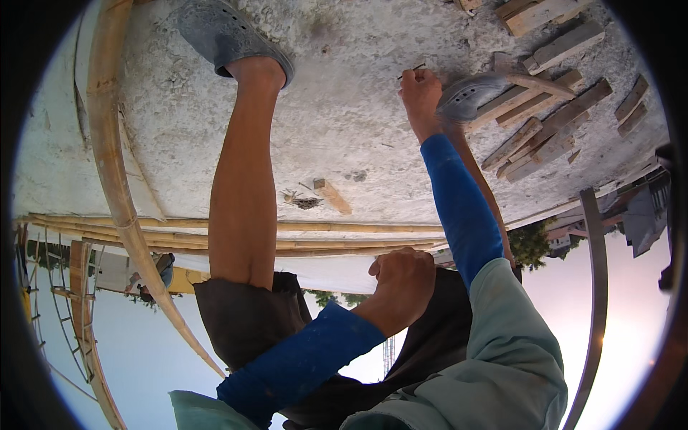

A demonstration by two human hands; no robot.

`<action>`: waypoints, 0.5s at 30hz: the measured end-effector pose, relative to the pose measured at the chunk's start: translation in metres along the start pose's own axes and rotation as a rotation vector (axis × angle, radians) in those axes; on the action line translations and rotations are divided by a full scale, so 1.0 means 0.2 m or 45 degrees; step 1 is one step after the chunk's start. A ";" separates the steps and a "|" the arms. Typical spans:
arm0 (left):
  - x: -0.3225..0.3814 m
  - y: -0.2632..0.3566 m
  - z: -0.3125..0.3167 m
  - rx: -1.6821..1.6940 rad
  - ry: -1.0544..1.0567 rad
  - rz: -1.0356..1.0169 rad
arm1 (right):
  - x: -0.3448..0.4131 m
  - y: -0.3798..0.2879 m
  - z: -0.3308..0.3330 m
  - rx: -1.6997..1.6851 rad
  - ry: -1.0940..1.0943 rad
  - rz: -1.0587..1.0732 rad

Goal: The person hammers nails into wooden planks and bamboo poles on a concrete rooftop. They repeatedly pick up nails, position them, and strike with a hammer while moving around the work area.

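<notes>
My right hand point(420, 97) is low at the floor beside my right clog point(466, 98). Its fingertips pinch a thin dark nail-like piece point(411, 71). My left hand point(403, 287) is curled into a fist in front of the dark shorts point(252, 317), near the right thigh; its palm is hidden, and nothing shows sticking out of it. On the rough pale concrete floor point(344, 118) lie a small heap of nails point(303, 201) and a short wooden block point(331, 196) beside it. A curved wooden handle or stick point(543, 85) extends from behind the right clog.
Several wood offcuts point(548, 134) lie scattered past my right foot. A long bamboo pole point(110, 129) runs past my left leg, and more bamboo poles point(344, 228) line the floor's edge. Another person point(161, 274) is in the distance, near a ladder-like frame point(64, 301).
</notes>
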State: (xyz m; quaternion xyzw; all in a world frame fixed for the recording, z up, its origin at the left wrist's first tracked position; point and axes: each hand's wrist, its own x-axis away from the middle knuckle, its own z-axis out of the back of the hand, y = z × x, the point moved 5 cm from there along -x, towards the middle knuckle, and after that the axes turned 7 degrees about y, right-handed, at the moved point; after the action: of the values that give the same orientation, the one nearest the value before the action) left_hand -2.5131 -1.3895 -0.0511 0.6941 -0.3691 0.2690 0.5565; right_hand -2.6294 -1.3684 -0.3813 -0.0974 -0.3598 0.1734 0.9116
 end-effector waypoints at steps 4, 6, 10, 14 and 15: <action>0.01 -0.02 0.00 -0.008 -0.126 0.040 | 0.67 0.30 -0.10 0.131 -0.500 0.211; 0.01 -0.02 0.01 -0.002 -0.126 0.020 | 1.07 0.60 -0.15 0.547 -0.961 0.087; 0.04 -0.04 0.03 0.034 -0.066 -0.019 | 1.26 1.08 -0.09 0.499 -0.681 -0.447; 0.06 -0.08 0.02 0.021 -0.093 0.034 | 0.99 1.33 -0.06 -0.168 -0.293 -1.114; 0.06 -0.08 0.03 0.052 -0.083 0.035 | 0.90 1.34 -0.07 -0.324 -0.261 -1.097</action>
State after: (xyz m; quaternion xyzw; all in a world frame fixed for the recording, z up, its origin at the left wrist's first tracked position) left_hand -2.4936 -1.3964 -0.0525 0.7087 -0.3908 0.2614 0.5260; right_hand -2.5628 -1.0525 -0.3612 -0.0326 -0.4743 -0.2580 0.8410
